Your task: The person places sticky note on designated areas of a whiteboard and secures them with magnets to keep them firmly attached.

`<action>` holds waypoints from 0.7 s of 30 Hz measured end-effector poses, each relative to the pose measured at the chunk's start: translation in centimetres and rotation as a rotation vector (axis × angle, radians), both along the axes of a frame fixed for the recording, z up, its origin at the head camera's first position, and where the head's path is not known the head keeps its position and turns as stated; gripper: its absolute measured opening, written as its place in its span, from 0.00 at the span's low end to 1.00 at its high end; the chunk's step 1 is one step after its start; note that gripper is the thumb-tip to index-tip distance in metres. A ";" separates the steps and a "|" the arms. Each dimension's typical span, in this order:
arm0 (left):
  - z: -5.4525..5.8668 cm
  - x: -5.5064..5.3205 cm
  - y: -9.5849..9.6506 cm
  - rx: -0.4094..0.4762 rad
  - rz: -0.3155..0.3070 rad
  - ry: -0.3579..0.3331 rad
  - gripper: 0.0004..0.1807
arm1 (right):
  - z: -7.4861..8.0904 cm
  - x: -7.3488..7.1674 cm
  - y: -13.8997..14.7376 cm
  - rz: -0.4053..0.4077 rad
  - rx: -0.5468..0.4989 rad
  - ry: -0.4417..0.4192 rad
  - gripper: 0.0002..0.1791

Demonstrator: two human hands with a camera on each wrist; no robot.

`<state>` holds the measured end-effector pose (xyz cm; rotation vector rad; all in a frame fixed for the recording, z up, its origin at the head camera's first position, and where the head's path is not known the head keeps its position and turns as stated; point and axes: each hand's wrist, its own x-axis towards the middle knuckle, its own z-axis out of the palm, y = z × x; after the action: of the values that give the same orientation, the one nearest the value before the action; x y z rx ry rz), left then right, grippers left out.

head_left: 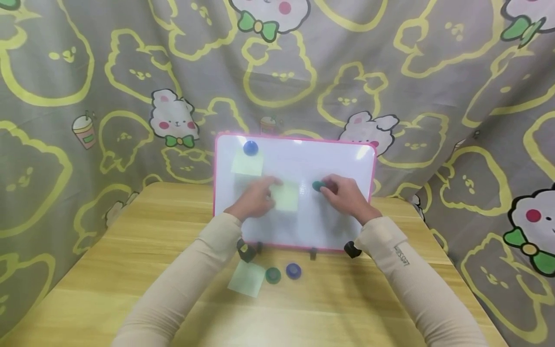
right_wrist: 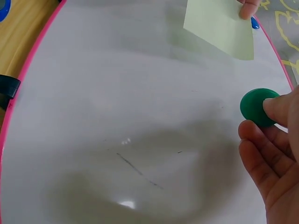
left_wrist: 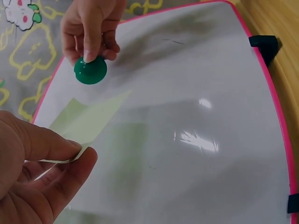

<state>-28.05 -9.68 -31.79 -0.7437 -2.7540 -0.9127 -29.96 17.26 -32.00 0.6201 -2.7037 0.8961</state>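
Note:
Between thumb and finger, my left hand (head_left: 256, 196) pinches a pale green paper note (head_left: 286, 196) in front of the whiteboard (head_left: 303, 226). In the left wrist view the note (left_wrist: 88, 119) stands off the board, its far edge lifted. To the right of it, my right hand (head_left: 344, 193) holds a round green magnet (head_left: 318, 185) by its edge. The right wrist view shows this magnet (right_wrist: 258, 107) between thumb and fingers, apart from the note. At the board's upper left, a blue magnet (head_left: 250, 148) sits at the top of another pale green note (head_left: 247, 164).
The pink-rimmed board leans upright on black feet (head_left: 352, 249) on a wooden table (head_left: 173, 212). In front of it lie a third note (head_left: 247, 278), a green magnet (head_left: 273, 275) and a blue magnet (head_left: 293, 271). A patterned curtain (head_left: 208, 72) hangs close behind.

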 end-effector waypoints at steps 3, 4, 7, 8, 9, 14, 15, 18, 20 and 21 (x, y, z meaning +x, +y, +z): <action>0.2 -0.2 0.3 -0.004 -0.004 0.012 0.32 | 0.3 -0.1 -0.1 -0.003 0.004 0.013 0.11; 0.3 -0.3 0.4 -0.005 -0.004 0.014 0.31 | 0.4 -0.2 -0.1 -0.006 0.007 0.014 0.12; 0.5 -0.4 0.6 -0.003 -0.001 0.019 0.31 | 0.7 -0.2 -0.2 -0.013 0.006 0.013 0.12; 0.5 -0.5 0.7 -0.003 -0.003 0.024 0.31 | 0.7 -0.3 -0.2 -0.016 0.003 0.011 0.12; 0.6 -0.5 0.8 -0.004 -0.002 0.024 0.31 | 0.7 -0.4 -0.2 -0.014 0.000 0.017 0.12; 1.0 -0.8 1.3 0.000 0.010 0.006 0.32 | 0.8 -0.8 -0.1 -0.007 -0.020 0.041 0.12; 1.0 -0.8 1.4 0.000 0.018 -0.003 0.33 | 0.9 -0.8 -0.1 -0.008 -0.026 0.042 0.12; 1.1 -1.1 1.7 0.001 0.036 -0.020 0.34 | 1.0 -0.9 -0.1 -0.015 -0.040 0.030 0.12; 1.2 -1.2 1.9 0.004 0.046 -0.028 0.35 | 1.1 -1.0 -0.2 -0.019 -0.043 0.023 0.13; 1.1 -1.3 2.0 0.008 0.050 -0.034 0.35 | 1.1 -1.0 -0.2 -0.023 -0.044 0.020 0.13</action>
<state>-29.34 -7.69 -30.65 -0.6603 -2.7834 -0.9339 -30.99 17.04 -30.88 0.5854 -2.6601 0.9357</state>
